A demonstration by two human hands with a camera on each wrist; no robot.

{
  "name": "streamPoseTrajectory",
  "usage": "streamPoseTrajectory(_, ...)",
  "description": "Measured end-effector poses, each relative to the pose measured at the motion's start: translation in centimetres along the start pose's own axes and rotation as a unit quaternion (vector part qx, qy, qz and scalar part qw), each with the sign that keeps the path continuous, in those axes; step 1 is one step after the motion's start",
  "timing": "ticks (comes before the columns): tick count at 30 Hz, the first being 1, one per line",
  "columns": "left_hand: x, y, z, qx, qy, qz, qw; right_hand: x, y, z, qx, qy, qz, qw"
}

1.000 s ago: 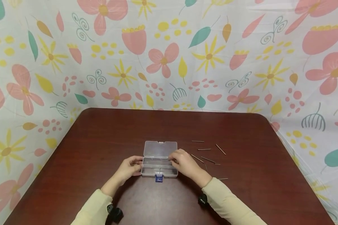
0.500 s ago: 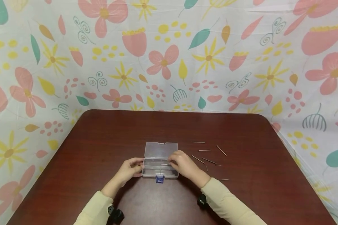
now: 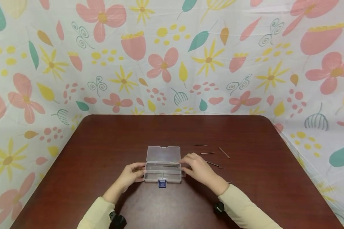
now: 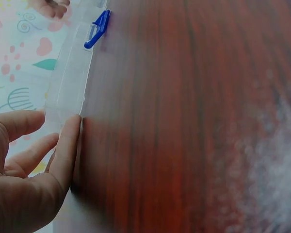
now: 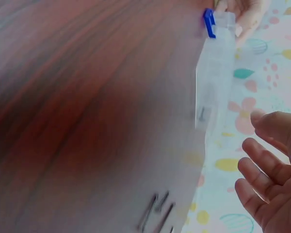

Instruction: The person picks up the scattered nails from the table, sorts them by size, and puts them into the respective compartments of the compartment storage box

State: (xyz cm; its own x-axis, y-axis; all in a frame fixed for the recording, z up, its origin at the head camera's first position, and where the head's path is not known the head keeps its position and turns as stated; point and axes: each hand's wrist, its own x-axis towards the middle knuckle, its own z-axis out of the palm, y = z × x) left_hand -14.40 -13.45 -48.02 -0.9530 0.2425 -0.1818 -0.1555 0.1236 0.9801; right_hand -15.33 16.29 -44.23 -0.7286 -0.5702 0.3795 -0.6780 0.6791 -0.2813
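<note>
A clear plastic storage box lies with its lid raised toward the back and its blue latch at the front. In its rear compartment lies a nail. My left hand holds the box's left end between thumb and fingers; the left wrist view has these fingers right at the box corner. At the right end, my right hand has its fingers loosely bent, tips close to the box side in the head view. In the right wrist view nothing lies in that hand's fingers.
Several nails lie scattered on the brown table right of the box, some partly behind the right hand and forearm. A flowered cloth hangs behind the table's far edge.
My right hand has let go of the nail, which now lies in the rear compartment, and has moved right, off the box. The left hand keeps its place at the left end.
</note>
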Motion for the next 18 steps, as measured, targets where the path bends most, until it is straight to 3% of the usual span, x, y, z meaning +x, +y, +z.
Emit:
streamPoseTrajectory(9, -0.2, 0.0, 0.1, -0.002, 0.002, 0.001, 1.0, -2.4, 2.0, -2.2, -0.038, 0.0, 0.045, 0.998)
streamPoseTrajectory(18, -0.2, -0.1, 0.1, -0.005, 0.0, 0.002, 1.0, -3.6, 4.4, -2.2, -0.07, 0.02, 0.057, 0.996)
